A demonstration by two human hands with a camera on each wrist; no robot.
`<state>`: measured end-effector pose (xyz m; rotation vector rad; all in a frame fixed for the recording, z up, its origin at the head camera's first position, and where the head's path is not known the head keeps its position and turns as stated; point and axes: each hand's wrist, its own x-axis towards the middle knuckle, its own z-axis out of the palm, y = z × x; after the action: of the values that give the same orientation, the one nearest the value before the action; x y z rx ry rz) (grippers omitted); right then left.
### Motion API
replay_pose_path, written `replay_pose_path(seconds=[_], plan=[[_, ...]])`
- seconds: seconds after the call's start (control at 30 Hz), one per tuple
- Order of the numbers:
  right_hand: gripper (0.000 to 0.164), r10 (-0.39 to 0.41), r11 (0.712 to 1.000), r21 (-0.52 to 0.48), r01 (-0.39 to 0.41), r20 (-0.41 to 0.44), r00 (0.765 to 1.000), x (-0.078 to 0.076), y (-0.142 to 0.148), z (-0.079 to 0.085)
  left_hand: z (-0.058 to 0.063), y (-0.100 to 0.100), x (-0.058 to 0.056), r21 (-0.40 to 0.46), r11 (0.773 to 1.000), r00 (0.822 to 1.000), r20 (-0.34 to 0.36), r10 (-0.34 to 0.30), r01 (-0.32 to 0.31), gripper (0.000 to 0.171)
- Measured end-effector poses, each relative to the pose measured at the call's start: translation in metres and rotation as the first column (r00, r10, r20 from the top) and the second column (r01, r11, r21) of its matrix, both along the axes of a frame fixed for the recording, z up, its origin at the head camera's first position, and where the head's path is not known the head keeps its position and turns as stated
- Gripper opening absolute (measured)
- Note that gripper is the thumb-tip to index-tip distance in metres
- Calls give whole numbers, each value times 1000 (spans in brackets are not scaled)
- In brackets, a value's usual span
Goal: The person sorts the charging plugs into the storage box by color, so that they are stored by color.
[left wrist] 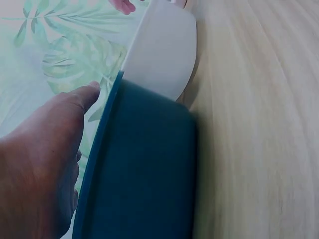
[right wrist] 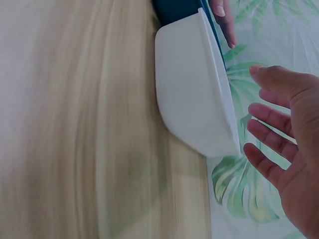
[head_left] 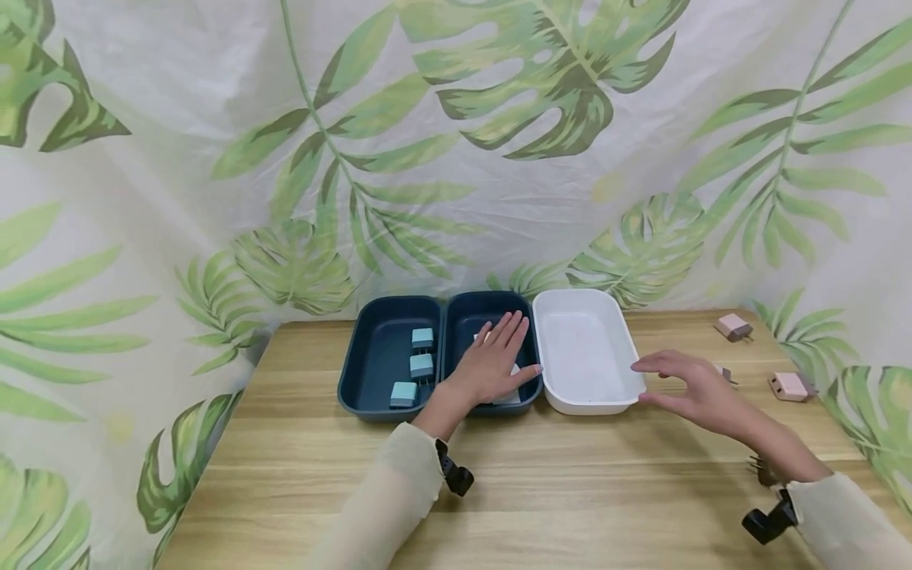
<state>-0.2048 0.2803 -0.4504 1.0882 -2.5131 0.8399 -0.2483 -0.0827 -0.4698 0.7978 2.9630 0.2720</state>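
Observation:
My left hand (head_left: 492,364) is over the middle dark blue tray (head_left: 463,307), palm down with its fingers extended. Beneath it are white items (head_left: 507,397), mostly covered by the hand, so their kind is hard to tell. At the right side of the white tray (head_left: 587,348), my right hand (head_left: 691,392) holds nothing, its thumb and fingers apart. In the right wrist view its fingers (right wrist: 271,119) are loosely bent beside the white tray's rim. Several teal plug chargers (head_left: 421,366) sit in a column inside the left dark blue tray (head_left: 363,356).
Two pink plug chargers (head_left: 789,386) lie on the wooden table (head_left: 570,491) at the right. Another small item (head_left: 723,371) is partly hidden behind the right hand. A dark pronged object (head_left: 762,473) shows beside the right wrist. A leaf-patterned cloth (head_left: 499,198) hangs behind.

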Motion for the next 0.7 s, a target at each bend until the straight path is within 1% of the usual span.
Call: replay_pose_path(seconds=[0.13,0.23,0.33,0.5,0.7], plan=[[44,-12,1000,12,12,3,1000,7,10,-1,-1,9,1,-5,1000,1000,18,2,-2,89],[44,-30,999,35,30,9,1000,12,18,-1,-4,16,0,-10,1000,1000,26,-6,6,89],[45,-44,998,48,43,23,999,18,26,-2,-7,22,-1,-14,1000,1000,23,-15,16,88],[47,-50,997,53,47,51,997,23,40,-5,-8,29,-2,-40,999,1000,15,-11,12,88],[50,-76,994,86,74,10,997,28,58,-10,-9,35,-3,-51,999,1000,12,-9,9,86]])
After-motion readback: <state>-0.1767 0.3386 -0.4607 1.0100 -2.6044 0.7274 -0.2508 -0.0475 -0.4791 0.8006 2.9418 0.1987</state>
